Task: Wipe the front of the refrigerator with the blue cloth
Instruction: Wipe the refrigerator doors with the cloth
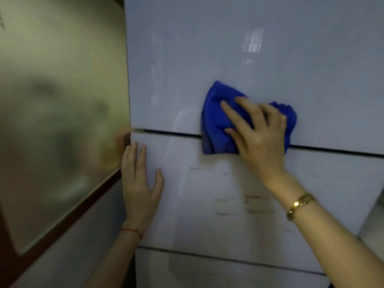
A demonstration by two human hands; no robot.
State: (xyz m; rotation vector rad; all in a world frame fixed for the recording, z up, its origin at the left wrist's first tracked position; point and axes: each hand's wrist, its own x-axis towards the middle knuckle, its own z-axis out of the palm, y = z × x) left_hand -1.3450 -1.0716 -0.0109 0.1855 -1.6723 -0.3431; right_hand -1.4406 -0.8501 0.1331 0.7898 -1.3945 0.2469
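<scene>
The glossy white refrigerator (228, 48) fills most of the view, its front split by two dark horizontal door gaps. A crumpled blue cloth (216, 121) lies flat against the front, straddling the upper gap. My right hand (257, 132) presses on the cloth with fingers spread, a gold bracelet on its wrist. My left hand (138, 183) rests flat on the middle door panel near the refrigerator's left edge, fingers apart and holding nothing, with a red string around the wrist. Faint brownish marks show on the middle panel below the cloth.
A frosted glass pane (58, 111) in a dark reddish frame stands directly left of the refrigerator. A pale surface shows past the refrigerator's right edge at the lower right.
</scene>
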